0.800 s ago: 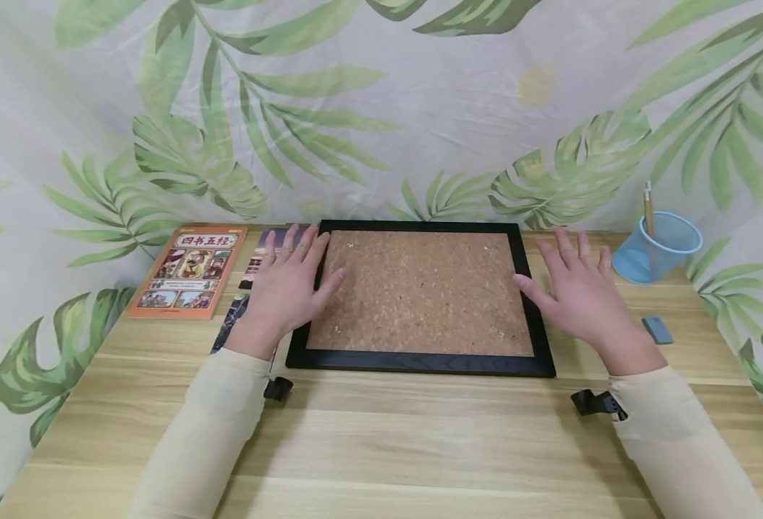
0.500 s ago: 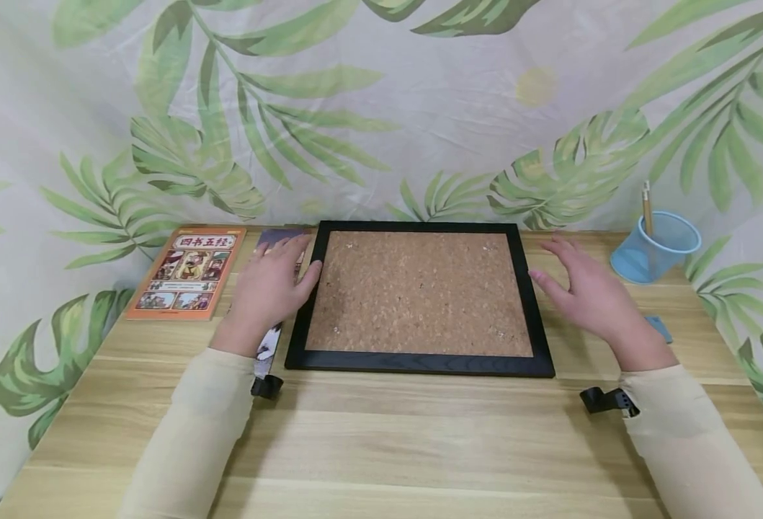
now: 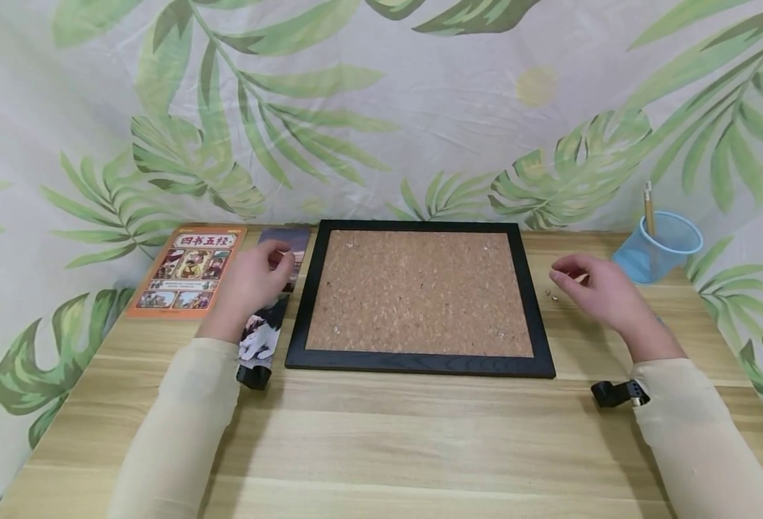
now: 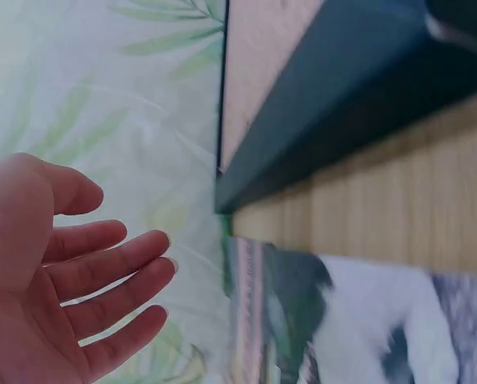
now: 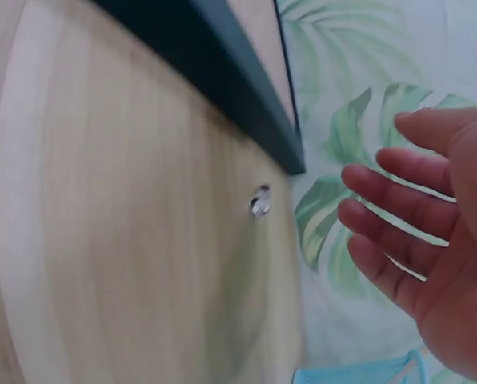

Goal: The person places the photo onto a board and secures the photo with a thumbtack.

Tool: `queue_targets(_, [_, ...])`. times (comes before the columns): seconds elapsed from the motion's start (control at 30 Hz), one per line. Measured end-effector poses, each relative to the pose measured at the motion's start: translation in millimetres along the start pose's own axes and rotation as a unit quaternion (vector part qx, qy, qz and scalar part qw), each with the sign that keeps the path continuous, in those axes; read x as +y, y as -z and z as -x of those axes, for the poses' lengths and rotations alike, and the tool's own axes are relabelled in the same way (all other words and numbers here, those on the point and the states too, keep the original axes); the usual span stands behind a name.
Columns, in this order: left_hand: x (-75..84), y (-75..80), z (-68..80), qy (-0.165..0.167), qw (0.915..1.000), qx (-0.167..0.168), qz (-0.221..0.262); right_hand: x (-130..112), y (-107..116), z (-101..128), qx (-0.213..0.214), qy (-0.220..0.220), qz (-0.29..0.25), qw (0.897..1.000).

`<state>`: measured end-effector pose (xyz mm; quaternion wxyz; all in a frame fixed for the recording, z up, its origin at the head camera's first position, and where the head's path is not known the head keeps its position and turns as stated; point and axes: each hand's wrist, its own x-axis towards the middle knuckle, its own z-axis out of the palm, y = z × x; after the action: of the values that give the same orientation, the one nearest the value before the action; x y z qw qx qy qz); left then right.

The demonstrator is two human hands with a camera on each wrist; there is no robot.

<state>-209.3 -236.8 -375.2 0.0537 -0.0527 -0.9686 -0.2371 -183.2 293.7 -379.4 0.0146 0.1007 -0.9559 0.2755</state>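
Observation:
A cork board in a black frame (image 3: pixel 529 288) lies flat in the middle of the wooden table (image 3: pixel 381 432). My left hand (image 3: pixel 256 277) hovers left of the frame over a long picture strip (image 3: pixel 266 328), fingers relaxed and holding nothing. The left wrist view shows the same hand (image 4: pixel 70 296) loose beside the frame (image 4: pixel 334 104) and the strip (image 4: pixel 366 328). My right hand (image 3: pixel 591 288) hovers right of the frame, fingers loosely bent and empty. A small silvery pin (image 3: pixel 552 294) lies on the table just below its fingertips. In the right wrist view the pin (image 5: pixel 260 200) sits near the frame's corner (image 5: pixel 222 72).
An orange book (image 3: pixel 189 270) lies at the far left. A blue mesh cup (image 3: pixel 656 245) holding a pencil stands at the far right. A leaf-print cloth (image 3: pixel 381 108) hangs behind the table.
Both hands have lifted off the frame's sides and drawn outward, the left over the picture strip, the right toward the table beside the frame. Their fingers went from flat to loosely bent.

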Motion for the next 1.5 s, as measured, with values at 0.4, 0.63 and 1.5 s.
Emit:
queue_targets(0.4, [-31.6, -0.9, -20.7, 0.090, 0.9921, -0.063, -0.059, 30, -16, -10, -0.038, -0.007, 0.037, 0.999])
queue_targets(0.63, [-42.8, -8.9, -31.2, 0.127, 0.9840, -0.089, -0.088, 35, -23, -11, -0.059, -0.037, 0.033, 0.997])
queue_targets(1.5, [-55.4, -13.7, -35.7, 0.144, 0.9878, -0.049, -0.033, 32, -30, -13, -0.053, -0.032, 0.031, 0.998])
